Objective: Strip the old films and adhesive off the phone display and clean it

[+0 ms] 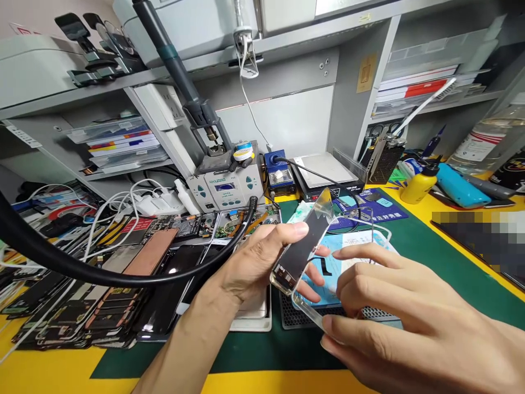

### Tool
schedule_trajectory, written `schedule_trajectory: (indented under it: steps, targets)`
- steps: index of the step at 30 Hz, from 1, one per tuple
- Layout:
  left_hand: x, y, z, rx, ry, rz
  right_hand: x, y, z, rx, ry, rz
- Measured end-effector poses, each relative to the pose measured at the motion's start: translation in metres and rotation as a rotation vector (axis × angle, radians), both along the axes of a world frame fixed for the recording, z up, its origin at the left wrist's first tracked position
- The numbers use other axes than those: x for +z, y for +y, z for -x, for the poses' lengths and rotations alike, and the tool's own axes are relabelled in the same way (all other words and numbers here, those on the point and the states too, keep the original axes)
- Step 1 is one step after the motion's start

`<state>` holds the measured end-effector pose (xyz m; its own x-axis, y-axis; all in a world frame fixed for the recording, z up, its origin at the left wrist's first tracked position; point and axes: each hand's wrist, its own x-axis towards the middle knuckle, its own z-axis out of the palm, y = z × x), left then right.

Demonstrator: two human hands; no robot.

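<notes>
My left hand grips a phone screen, tilted above the bench, thumb on its dark face and fingers behind. Clear film or glass sticks out past the upper end, and small connector-like parts show at the lower end. My right hand pinches the near end of a thin, translucent strip between thumb and a finger. The strip's far end reaches the screen's lower edge; whether it is attached there I cannot tell. Beneath the hands lies a blue and white packet on a dark perforated pad.
Stacked phone parts lie left, crossed by a thick black hose. Behind stand a grey control unit and a flat heating plate. A yellow bottle stands right. A green mat covers the bench.
</notes>
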<state>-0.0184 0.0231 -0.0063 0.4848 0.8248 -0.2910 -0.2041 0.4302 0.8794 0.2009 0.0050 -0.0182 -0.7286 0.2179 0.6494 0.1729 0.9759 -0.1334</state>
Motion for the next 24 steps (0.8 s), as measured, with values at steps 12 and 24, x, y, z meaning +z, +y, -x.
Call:
schedule_trajectory:
  steps: [12, 24]
  targets:
    - [-0.001, 0.004, 0.002, -0.055, -0.183, 0.028, -0.002, -0.003, -0.002, 0.0, 0.048, 0.007]
    - [-0.004, 0.006, 0.011, -0.096, -0.294, 0.084, -0.002, 0.002, -0.009, -0.099, 0.169, -0.046]
